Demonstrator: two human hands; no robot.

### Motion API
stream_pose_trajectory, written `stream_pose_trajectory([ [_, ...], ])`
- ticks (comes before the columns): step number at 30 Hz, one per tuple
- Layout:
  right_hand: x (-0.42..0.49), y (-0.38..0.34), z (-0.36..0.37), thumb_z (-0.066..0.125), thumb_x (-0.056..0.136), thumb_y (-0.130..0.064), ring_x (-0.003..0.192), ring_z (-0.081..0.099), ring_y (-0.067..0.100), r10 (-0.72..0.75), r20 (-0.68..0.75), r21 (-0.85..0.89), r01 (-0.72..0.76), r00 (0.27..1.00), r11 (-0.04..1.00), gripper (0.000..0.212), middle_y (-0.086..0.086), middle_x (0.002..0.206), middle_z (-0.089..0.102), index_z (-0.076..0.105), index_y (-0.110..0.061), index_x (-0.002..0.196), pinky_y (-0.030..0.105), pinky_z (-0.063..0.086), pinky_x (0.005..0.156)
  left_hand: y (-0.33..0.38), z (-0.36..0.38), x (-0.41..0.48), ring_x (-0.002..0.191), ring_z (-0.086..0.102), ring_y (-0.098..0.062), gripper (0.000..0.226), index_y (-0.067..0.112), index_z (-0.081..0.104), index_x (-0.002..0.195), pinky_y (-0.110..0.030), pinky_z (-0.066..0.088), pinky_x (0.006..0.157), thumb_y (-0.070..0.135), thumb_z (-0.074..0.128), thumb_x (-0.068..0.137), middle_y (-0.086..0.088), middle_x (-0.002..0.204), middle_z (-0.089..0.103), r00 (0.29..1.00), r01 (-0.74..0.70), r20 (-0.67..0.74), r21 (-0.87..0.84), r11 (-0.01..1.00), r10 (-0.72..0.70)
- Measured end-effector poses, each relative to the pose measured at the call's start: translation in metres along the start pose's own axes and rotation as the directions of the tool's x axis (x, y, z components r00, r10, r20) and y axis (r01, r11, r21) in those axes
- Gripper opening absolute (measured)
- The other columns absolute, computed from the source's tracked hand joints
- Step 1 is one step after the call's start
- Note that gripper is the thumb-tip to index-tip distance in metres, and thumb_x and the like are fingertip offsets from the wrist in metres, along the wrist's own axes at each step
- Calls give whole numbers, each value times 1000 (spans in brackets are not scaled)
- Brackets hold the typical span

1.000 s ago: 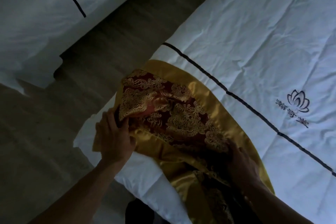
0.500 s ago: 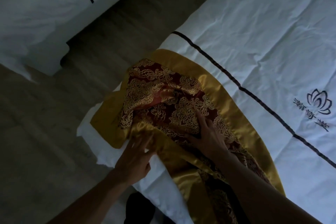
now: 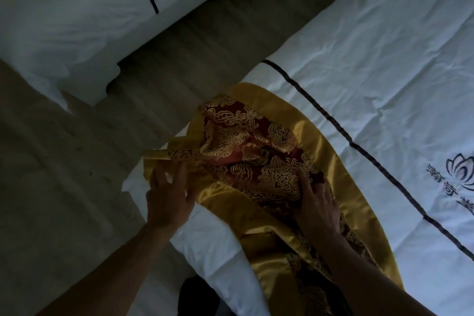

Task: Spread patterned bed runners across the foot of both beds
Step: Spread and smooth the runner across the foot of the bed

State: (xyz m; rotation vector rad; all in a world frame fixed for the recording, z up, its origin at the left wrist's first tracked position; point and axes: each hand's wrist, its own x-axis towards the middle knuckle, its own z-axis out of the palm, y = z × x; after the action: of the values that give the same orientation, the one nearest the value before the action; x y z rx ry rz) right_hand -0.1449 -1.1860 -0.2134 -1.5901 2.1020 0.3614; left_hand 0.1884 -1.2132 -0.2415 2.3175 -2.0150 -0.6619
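Two bare forearms, no sleeves, left hand (image 3: 168, 202) and right hand (image 3: 316, 204) ungloved and ringless

Runner (image 3: 256, 161): glossy satin cloth, gold brocade. Bed cover (image 3: 372, 59): matt creased cloth. Floor (image 3: 205, 41): matt.

Bare wooden floor in a dim room

A wood-plank floor (image 3: 77, 187) fills the left side and runs up through the gap toward the top. At the bottom edge a dark shape (image 3: 197, 297) shows, too dim to tell what it is.
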Motion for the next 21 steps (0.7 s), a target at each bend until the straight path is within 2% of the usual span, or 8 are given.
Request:
stream_pose_trajectory([
  [3, -2, -18, -4, 52, 78, -85, 134, 42, 33, -34, 76, 40, 31, 997, 999, 105, 11, 147, 36, 0, -42, 158, 53, 30, 111, -6, -1, 21, 125, 47, -38, 56, 22, 50, 135, -51, 49, 92, 57, 48, 92, -20, 140, 47, 984, 173, -13, -108, 979, -176],
  [6, 11, -47, -19, 37, 75, -95, 144, 31, 37, -103, -34, 192, 108, 994, 975, 104, 16, 159, 24, 13, -37, 158, 58, 25, 117, -5, -1, 38, 109, 57, -54, 56, -6, 53, 130, -50, 51, 86, 40, 41, 100, -38, 126, 54, 861, 435, -16, -493, 753, -508],
  [8, 33, -69, -33, 29, 83, -89, 146, 28, 40, -112, -150, 295, 152, 982, 943, 94, 17, 161, 24, 22, -29, 156, 62, 28, 117, -8, -3, 47, 120, 52, -56, 46, -2, 43, 143, -56, 49, 96, 23, 43, 105, -41, 138, 45, 806, 518, 100, -596, 614, -583],
  [10, 65, -93, -46, 29, 94, -77, 147, 28, 37, -137, -239, 315, 210, 961, 926, 82, 16, 161, 26, 20, -25, 157, 61, 28, 117, -7, -6, 49, 134, 44, -46, 67, 9, 25, 156, -48, 39, 107, 35, 56, 102, -29, 152, 36, 778, 588, 223, -588, 556, -587],
  [12, 97, -122, -55, 34, 99, -68, 146, 32, 36, -228, -233, 273, 289, 945, 918, 76, 15, 161, 28, 17, -23, 159, 57, 30, 116, -10, 0, 50, 134, 47, -39, 92, 11, 27, 155, -46, 40, 108, 64, 63, 88, -20, 150, 44, 784, 531, 188, -698, 481, -592],
  [14, 122, -151, -48, 40, 100, -63, 144, 36, 39, -305, -118, 272, 326, 945, 905, 78, 16, 162, 29, 12, -24, 161, 56, 34, 112, -14, 9, 49, 127, 54, -33, 100, 12, 39, 148, -40, 44, 104, 72, 66, 71, -15, 140, 56, 830, 441, 96, -716, 541, -549],
  [18, 138, -182, -10, 50, 94, -65, 129, 52, 46, -220, 32, 188, 210, 975, 959, 97, 24, 151, 42, -9, -24, 160, 55, 45, 102, -26, 23, 41, 86, 62, -2, 28, 21, 57, 104, 0, 38, 75, 15, 75, 84, 13, 94, 62, 923, 289, 17, -689, 664, -385],
  [21, 135, -183, 2, 58, 96, -54, 117, 60, 45, -131, 51, 49, 129, 990, 990, 93, 21, 131, 59, -2, -24, 160, 54, 49, 95, -30, 27, 28, 90, 59, -14, 33, 16, 59, 115, -18, 39, 75, 16, 74, 86, 6, 99, 64, 944, 306, 108, -633, 711, -311],
])
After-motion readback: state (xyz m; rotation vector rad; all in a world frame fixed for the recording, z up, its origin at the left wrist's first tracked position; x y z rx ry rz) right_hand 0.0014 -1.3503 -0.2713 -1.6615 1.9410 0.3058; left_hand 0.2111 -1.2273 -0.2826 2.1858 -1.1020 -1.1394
